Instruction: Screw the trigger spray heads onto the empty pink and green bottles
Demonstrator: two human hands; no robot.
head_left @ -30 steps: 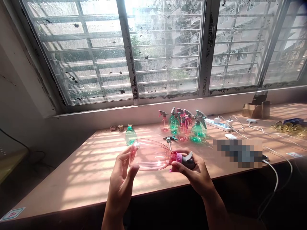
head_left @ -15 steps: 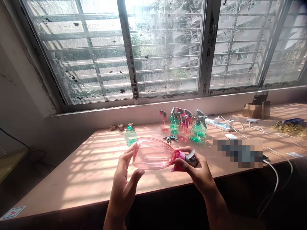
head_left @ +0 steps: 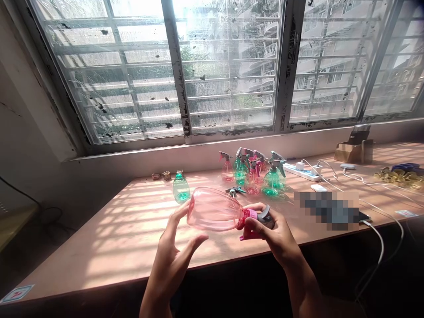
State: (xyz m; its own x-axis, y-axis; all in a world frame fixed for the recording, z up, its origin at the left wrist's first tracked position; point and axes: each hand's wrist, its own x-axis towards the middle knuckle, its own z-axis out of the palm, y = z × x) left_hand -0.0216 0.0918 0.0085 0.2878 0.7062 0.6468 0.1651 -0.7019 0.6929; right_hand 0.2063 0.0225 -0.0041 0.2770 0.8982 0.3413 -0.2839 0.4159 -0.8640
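Note:
A clear pink spray bottle (head_left: 213, 209) lies sideways in the air over the wooden table (head_left: 126, 238), its base to the left. My right hand (head_left: 273, 236) is closed on its pink collar and grey trigger head (head_left: 265, 215). My left hand (head_left: 174, 251) is spread just below and left of the bottle's base, fingers apart, barely touching or just off it. Beyond them a green bottle without a head (head_left: 181, 187) stands alone, and a loose trigger head (head_left: 236, 191) lies on the table.
A cluster of several pink and green spray bottles (head_left: 255, 174) stands at the back by the window sill. A white power strip (head_left: 303, 171), cables, a white mouse-like object (head_left: 318, 187), a cardboard holder (head_left: 354, 148) and gold items (head_left: 399, 176) fill the right side.
The bottle has moved up and slightly right with my right hand. My left hand has let go of its base and opened, dropping a little below it.

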